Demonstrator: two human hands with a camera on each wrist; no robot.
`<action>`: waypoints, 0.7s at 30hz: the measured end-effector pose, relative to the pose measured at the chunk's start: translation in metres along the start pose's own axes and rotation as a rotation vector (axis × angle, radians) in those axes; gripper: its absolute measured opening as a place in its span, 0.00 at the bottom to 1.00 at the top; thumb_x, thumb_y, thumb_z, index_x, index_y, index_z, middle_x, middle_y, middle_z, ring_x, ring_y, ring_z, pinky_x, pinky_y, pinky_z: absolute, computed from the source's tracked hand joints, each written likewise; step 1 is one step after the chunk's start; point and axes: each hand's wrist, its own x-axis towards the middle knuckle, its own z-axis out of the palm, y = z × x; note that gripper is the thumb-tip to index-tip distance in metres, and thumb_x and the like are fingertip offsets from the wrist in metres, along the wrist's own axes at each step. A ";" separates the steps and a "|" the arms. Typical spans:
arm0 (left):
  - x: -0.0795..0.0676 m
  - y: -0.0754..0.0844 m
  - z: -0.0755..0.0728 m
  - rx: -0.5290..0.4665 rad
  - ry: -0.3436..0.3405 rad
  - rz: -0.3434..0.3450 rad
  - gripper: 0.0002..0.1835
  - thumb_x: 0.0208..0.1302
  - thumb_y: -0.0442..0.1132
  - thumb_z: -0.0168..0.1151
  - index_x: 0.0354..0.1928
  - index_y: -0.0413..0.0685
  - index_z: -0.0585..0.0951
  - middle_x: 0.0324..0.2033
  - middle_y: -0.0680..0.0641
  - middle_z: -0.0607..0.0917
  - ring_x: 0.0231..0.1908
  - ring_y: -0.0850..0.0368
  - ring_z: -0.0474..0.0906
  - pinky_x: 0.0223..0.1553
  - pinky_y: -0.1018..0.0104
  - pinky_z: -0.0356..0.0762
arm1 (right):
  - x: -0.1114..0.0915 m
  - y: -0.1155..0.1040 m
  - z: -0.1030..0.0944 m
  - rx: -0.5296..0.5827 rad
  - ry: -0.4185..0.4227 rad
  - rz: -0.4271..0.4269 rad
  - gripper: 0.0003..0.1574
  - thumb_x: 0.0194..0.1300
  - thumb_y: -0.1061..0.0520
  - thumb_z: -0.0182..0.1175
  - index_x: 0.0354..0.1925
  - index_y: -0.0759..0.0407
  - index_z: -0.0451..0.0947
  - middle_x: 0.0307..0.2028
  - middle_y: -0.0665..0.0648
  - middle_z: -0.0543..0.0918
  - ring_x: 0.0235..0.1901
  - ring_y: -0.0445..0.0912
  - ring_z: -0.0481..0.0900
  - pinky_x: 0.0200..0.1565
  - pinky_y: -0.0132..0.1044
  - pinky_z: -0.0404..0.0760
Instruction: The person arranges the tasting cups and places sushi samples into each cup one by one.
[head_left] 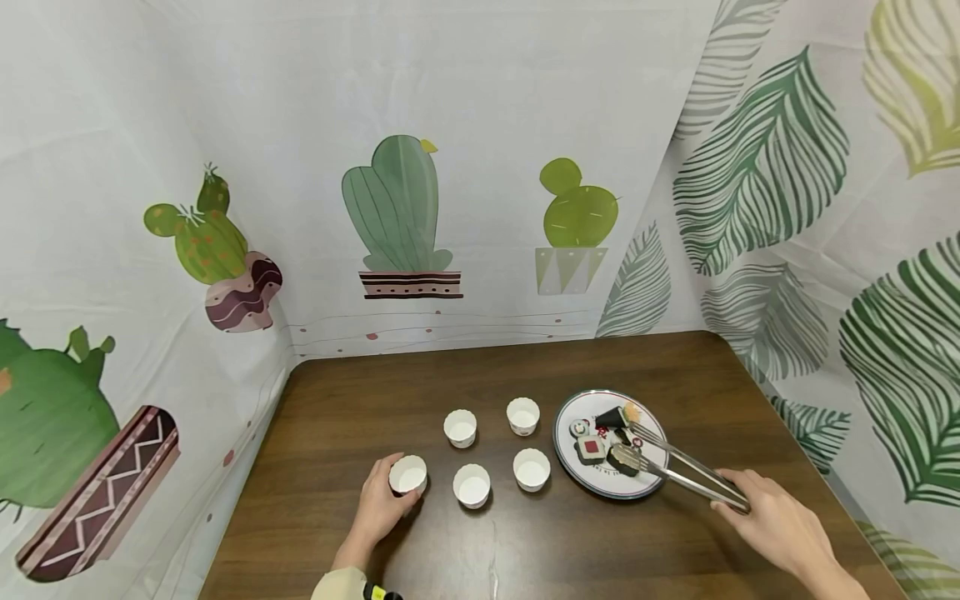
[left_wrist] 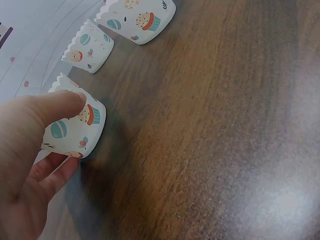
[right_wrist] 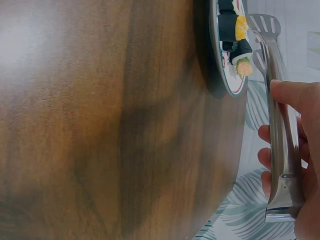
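My left hand (head_left: 377, 506) grips a white paper baking cup (head_left: 408, 475) at the left of the table, thumb on one side and fingers on the other. Cupcake and macaron prints show on that cup (left_wrist: 82, 122) in the left wrist view. On the right, my right hand (head_left: 783, 521) holds metal tongs (right_wrist: 286, 135) with slotted ends. The tongs' tips are spread over a round plate (head_left: 572, 414) of sushi pieces. One tip overlaps a dark sushi piece (head_left: 622, 461); the other is near a cone-shaped roll (head_left: 611, 417). A square piece with a red centre (head_left: 590, 448) lies beside them.
Between the held cup and the plate stand several more white baking cups, among them a front one (head_left: 472, 486) and a back one (head_left: 522, 416). The brown wooden table (head_left: 360, 392) meets a printed cloth (head_left: 495, 100) hanging behind and along its sides.
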 end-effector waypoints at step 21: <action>0.000 0.000 -0.001 -0.005 -0.003 -0.012 0.35 0.40 0.35 0.74 0.54 0.38 0.72 0.48 0.39 0.76 0.47 0.43 0.75 0.46 0.49 0.71 | -0.005 -0.004 0.003 -0.059 -0.055 -0.026 0.24 0.45 0.50 0.70 0.44 0.52 0.78 0.37 0.53 0.82 0.35 0.53 0.80 0.24 0.48 0.74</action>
